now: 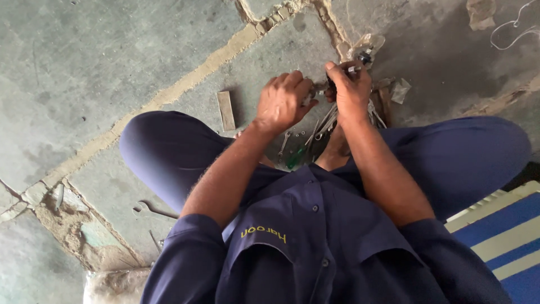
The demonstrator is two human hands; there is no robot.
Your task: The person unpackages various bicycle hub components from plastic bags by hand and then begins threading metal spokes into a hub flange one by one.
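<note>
— Fingers (292, 84) of your left hand (281, 101) pinch a small metal part (318, 93), above the floor (112, 67).
— And your right hand (350, 90)?
— Closed round another small metal piece (353, 69) (spanners (323, 126) lie beneath).

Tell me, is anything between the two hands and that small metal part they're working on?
Nothing visible. The left hand and right hand both already close on the small metal part between them. The loose spanners lie on the floor below, out of the way.
</note>
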